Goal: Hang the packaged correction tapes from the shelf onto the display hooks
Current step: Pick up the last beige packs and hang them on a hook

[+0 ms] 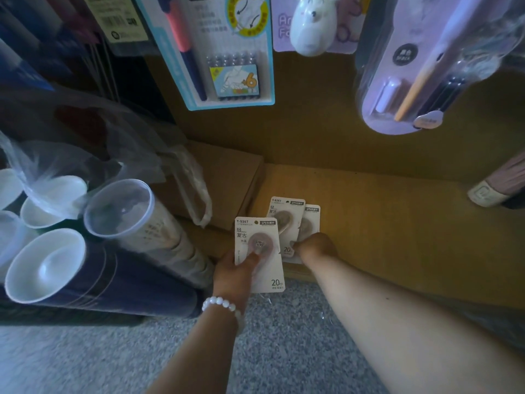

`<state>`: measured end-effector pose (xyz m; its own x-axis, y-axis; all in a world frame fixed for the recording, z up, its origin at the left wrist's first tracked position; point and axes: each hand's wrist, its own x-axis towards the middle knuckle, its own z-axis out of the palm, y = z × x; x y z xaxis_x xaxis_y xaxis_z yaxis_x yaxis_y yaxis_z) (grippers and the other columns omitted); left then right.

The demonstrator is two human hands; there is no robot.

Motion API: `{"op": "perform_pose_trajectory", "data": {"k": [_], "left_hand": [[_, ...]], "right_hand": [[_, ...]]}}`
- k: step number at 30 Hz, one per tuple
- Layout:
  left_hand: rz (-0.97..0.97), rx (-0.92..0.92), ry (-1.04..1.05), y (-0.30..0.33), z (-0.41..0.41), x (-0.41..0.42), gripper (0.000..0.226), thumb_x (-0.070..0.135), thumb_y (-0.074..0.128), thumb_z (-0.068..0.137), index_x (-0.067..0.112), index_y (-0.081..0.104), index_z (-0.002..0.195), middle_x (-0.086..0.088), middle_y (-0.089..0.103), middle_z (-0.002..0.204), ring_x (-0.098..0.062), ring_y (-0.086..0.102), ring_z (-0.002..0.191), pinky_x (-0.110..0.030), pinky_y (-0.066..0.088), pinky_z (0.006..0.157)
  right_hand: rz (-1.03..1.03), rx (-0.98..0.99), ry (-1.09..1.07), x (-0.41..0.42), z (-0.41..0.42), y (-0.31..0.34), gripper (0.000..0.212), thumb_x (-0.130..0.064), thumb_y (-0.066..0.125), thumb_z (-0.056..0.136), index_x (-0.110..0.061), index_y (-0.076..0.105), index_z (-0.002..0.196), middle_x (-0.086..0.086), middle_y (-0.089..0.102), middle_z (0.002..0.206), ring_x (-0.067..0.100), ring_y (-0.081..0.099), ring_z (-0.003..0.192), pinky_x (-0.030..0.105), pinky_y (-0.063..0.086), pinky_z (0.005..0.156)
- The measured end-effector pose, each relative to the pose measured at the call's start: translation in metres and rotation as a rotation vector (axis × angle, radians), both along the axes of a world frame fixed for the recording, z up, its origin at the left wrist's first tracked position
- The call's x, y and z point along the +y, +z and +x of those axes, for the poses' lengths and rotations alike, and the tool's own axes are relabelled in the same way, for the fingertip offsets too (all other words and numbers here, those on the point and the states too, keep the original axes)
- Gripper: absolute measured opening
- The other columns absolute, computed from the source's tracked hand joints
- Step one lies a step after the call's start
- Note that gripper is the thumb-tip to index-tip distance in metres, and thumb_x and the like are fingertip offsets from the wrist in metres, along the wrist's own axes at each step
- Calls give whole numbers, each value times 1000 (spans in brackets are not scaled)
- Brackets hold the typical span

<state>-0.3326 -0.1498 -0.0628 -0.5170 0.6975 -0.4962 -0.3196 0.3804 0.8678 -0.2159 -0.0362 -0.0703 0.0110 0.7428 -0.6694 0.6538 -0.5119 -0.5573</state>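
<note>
My left hand point(233, 273), with a white bead bracelet on the wrist, holds one white carded correction tape point(260, 253) by its lower left, thumb pressed on the round pink blister. Two more packaged correction tapes point(294, 223) lie overlapping on the low wooden shelf point(397, 231) just behind it. My right hand point(315, 247) rests on their lower edges, fingers curled down onto the cards; whether it grips them is unclear. No display hook shows bare in this view.
Hanging stationery packs fill the top: a blue pen card point(224, 49), a white animal-shaped item point(312, 24) and a lilac pen set point(412, 69). Stacked cups in plastic sleeves point(85, 237) crowd the left. A brown cardboard box point(227, 183) sits at the shelf's left. Grey speckled floor lies below.
</note>
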Motion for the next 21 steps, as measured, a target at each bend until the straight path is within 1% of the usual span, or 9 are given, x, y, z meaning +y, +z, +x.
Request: {"op": "perform_pose_trajectory", "data": {"k": [3,5,7,9,11,12,15,17,21], "left_hand": [[-27,-11,17,-3,1,-2,8,25,78,83,25,72,89,8,79,86,-22,74,88,-39,61,76],[-40,-14,28,-3,2,-2,7,24,78,83,25,71,84,10,78,78,-23,73,87,-42,60,79],[-39,-6,37,0,4,-4,7,25,77,84,25,70,85,9,76,82,-23,72,87,-42,60,80],[-23,0,35,2,5,-5,8,25,76,85,27,69,87,7,75,89,-23,72,87,-43,60,81],[-13,7,35,2,4,-5,8,24,76,85,27,68,85,9,75,86,-20,72,84,-41,60,77],[-11,10,35,2,3,-5,8,23,76,85,27,68,85,10,74,83,-18,72,81,-38,60,74],[-13,4,40,2,2,-6,9,26,76,85,25,67,87,8,74,86,-16,71,79,-31,57,66],[-9,0,56,3,2,-7,11,27,76,85,25,66,88,7,73,88,-15,69,79,-28,54,64],[-2,2,74,3,5,-6,11,26,73,87,23,64,93,9,69,86,-13,66,79,-27,50,62]], "right_hand": [[-100,101,-84,0,-1,11,29,-15,63,90,3,61,113,12,65,114,31,61,104,10,42,37],[-90,20,-56,1,-1,8,32,-19,57,92,0,60,119,15,63,123,29,60,109,16,52,67],[-106,4,-62,-2,-4,5,34,-17,54,92,-2,58,122,14,61,124,29,58,116,31,48,88],[-159,110,-129,0,-9,-4,30,-7,58,90,3,60,118,17,65,107,29,65,106,31,53,84],[-213,217,-249,1,-13,-3,17,1,60,88,6,63,103,14,63,84,23,72,75,28,58,70],[-198,208,-246,3,-14,-2,15,-1,59,88,5,63,101,14,63,84,19,68,64,25,57,65],[-83,159,-190,11,-8,-1,29,-10,57,88,-1,61,116,15,65,114,24,64,89,32,54,82],[42,115,-178,13,-3,9,25,-12,57,90,-3,65,112,15,66,115,30,64,102,29,49,75],[254,235,-365,-3,12,34,15,-9,61,88,-6,68,101,12,69,97,26,64,82,28,46,67]]}}
